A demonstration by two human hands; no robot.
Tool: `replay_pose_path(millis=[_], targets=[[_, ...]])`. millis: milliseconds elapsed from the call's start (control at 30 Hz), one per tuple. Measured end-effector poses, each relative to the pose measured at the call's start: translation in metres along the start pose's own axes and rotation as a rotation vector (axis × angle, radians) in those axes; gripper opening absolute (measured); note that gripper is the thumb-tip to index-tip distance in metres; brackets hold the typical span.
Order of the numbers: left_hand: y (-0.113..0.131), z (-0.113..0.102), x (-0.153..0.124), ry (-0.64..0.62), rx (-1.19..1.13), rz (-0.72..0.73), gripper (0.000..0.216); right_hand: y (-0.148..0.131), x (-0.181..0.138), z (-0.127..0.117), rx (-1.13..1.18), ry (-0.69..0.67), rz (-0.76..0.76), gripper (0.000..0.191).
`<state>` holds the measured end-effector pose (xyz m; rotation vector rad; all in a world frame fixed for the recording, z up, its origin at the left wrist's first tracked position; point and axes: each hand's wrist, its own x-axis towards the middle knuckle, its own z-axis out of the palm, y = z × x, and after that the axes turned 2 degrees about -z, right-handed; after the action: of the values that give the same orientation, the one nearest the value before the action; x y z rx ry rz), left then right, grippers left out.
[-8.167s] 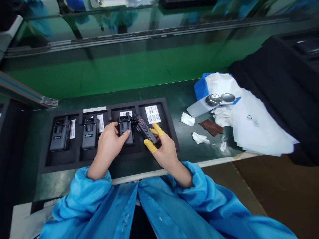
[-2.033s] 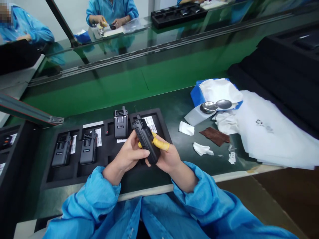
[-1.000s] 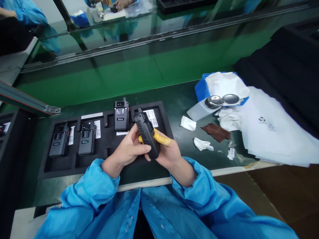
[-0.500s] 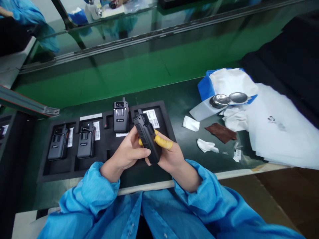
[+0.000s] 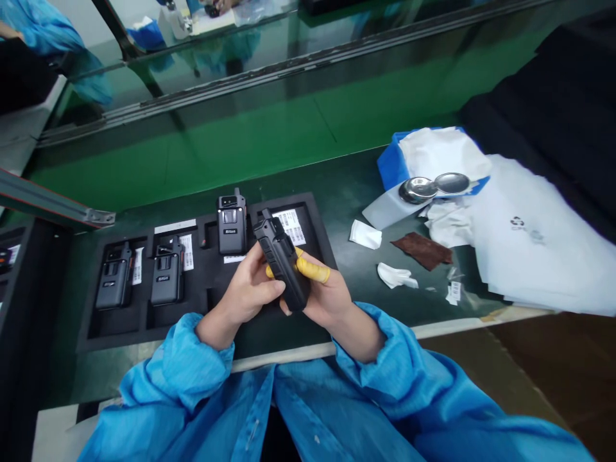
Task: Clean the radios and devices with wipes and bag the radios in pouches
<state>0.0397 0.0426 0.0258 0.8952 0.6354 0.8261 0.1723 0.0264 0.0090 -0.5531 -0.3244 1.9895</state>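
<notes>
A black two-way radio point(image 5: 285, 266) is held between both hands in front of me, tilted with its antenna end pointing away. My left hand point(image 5: 250, 285) grips its left side, thumb lying along the casing. My right hand point(image 5: 325, 289) wraps the other side, with yellow finger cots on its fingers. Behind and left lies a black foam tray point(image 5: 206, 292). One similar radio point(image 5: 231, 224) sits in the tray's middle, and two others, a radio point(image 5: 167, 273) and a radio point(image 5: 114, 277), lie in the left compartments. A barcode label sheet point(image 5: 289, 226) rests in the right compartment.
On the right are a white bottle with a metal cap point(image 5: 389, 206), a blue bin of white cloths point(image 5: 397, 163), a brown cloth point(image 5: 422, 250) and white cloth scraps point(image 5: 366, 234). Stacked translucent bags point(image 5: 543, 244) lie at far right. A person's blue sleeve point(image 5: 43, 29) shows at upper left.
Both hands still hold the radio, which has turned slightly so more of its side faces me. The view has shifted a little; the tray and radios in it stay put.
</notes>
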Motion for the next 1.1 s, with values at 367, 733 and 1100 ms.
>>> replay_pose_path(millis=[367, 733, 1100], targets=[[-0.0037, -0.0028, -0.0005, 0.027, 0.069, 0.029, 0.055, 0.0001, 0.0001, 0.0021, -0.026, 0.003, -0.015, 0.022], [-0.0048, -0.0015, 0.0014, 0.062, 0.033, 0.019, 0.048, 0.0065, -0.0008, -0.0002, -0.044, 0.105, -0.070, 0.020], [-0.0023, -0.0015, 0.0003, 0.029, 0.002, -0.032, 0.059, 0.0026, -0.0001, 0.0016, -0.004, 0.077, -0.031, 0.024]])
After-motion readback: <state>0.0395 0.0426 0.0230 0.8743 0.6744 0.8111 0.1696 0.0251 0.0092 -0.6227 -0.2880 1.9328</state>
